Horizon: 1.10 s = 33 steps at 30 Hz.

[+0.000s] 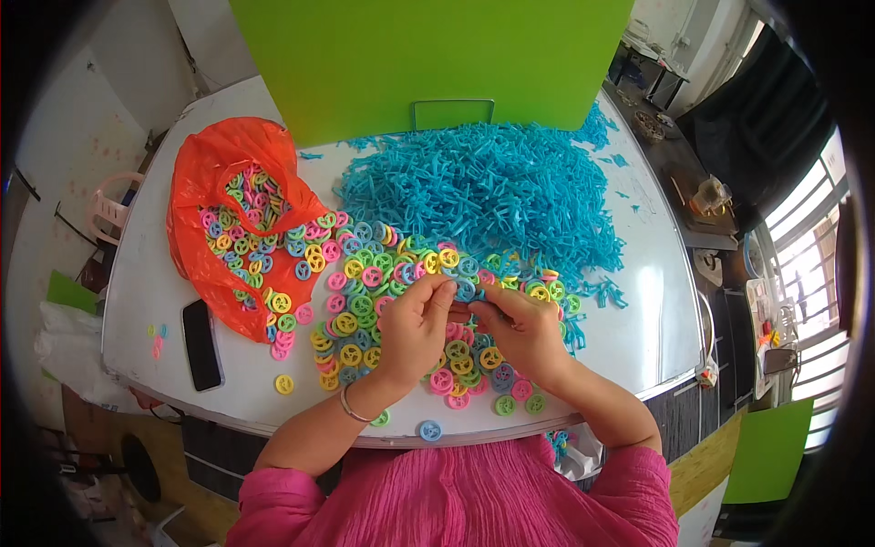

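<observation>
A small blue plastic piece [466,292] is pinched between the fingertips of both hands, just above the middle of a white table [647,319], over a spread of small round plastic wheels in pink, yellow, green and blue [365,273]. The left hand [415,328] curls its thumb and forefinger narrowly onto the piece from the left, with a thin metal bangle [351,407] on the wrist. The right hand [524,333] meets it from the right, its fingers bent close together on the same piece; how much of the piece each hand grips is too small to tell. The wheels lie scattered under and around both hands, reaching to the near table edge. Behind them, toward the far side of the table, sits a large heap of bright blue plastic sticks [492,196]. To the left, an open orange plastic bag [219,182] lies on its side with more coloured wheels spilling from it. A black phone [201,344] lies flat near the left front of the table. A bright green upright panel [428,55] stands at the far edge. The person's pink sleeves [456,497] fill the lower part of the view.
</observation>
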Tool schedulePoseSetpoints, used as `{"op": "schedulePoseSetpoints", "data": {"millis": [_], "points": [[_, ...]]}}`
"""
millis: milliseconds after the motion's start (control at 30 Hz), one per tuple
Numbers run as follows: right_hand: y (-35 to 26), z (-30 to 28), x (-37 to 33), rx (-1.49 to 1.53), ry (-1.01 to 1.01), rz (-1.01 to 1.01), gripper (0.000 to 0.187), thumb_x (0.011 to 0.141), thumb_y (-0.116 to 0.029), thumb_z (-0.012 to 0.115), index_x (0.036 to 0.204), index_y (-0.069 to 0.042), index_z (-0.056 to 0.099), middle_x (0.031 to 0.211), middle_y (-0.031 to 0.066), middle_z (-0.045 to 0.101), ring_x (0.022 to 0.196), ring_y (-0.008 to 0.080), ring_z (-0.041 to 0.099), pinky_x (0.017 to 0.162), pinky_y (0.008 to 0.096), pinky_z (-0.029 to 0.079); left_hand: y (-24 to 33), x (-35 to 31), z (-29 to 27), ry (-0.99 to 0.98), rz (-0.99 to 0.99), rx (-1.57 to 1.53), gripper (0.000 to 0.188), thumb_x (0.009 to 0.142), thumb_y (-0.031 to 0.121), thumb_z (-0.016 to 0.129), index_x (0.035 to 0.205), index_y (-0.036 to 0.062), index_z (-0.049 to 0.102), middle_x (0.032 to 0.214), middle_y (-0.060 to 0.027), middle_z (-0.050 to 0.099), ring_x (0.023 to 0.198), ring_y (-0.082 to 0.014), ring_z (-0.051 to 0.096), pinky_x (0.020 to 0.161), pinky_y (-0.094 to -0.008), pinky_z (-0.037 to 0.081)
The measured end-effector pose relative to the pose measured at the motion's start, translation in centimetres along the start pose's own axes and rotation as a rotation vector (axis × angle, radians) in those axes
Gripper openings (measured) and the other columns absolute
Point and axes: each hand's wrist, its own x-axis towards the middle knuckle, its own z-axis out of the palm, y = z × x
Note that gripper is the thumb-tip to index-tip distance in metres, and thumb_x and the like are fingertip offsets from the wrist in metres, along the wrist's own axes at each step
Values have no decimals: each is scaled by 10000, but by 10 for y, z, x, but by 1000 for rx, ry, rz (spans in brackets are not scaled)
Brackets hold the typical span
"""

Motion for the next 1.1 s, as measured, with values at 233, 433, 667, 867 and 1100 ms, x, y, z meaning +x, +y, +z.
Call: {"op": "schedulePoseSetpoints", "data": {"millis": [233, 433, 667, 867, 1100], "points": [[-19, 10, -1, -136, 161, -228, 262, 822, -15, 688, 1081, -13, 649, 788, 111, 651, 594, 208, 623, 514, 319, 489, 4, -5, -7, 72, 244, 80, 166, 976, 70, 525, 1075, -32, 610, 858, -103, 696, 738, -161, 709, 599, -233, 539], [-17, 5, -1, 1, 82, -92, 274, 845, -8, 680, 1118, 2, 664, 754, 82, 689, 598, 98, 642, 511, 236, 495, 0, -3, -10, 55, 357, 191, 200, 975, 65, 526, 1134, -16, 617, 875, -102, 698, 746, -157, 708, 612, -238, 542], [-27, -11, 2, 268, -78, 218, 476, 886, -52, 661, 1335, -16, 506, 805, 64, 708, 641, 59, 634, 538, 220, 507, 6, 9, -14, -142, -120, -254, 229, 969, 162, 575, 1083, -33, 613, 932, -55, 668, 845, -137, 672, 745, -242, 548], [-21, -44, 12, 20, -139, -166, 611, 803, -51, 720, 1365, -78, 484, 1092, 147, 671, 796, 160, 678, 629, 283, 546, 7, 16, -27, -136, -507, -610, 237, 934, 193, 632, 1061, -7, 622, 930, -61, 654, 842, -143, 663, 760, -263, 557], [-9, -49, 20, -453, -152, -992, 419, 713, -96, 766, 1122, -100, 673, 1152, 99, 653, 994, 266, 632, 829, 371, 506, 10, 13, -23, -325, -606, -618, 256, 934, 231, 635, 1048, 2, 634, 916, -50, 656, 863, -131, 660, 770, -243, 553]]}}
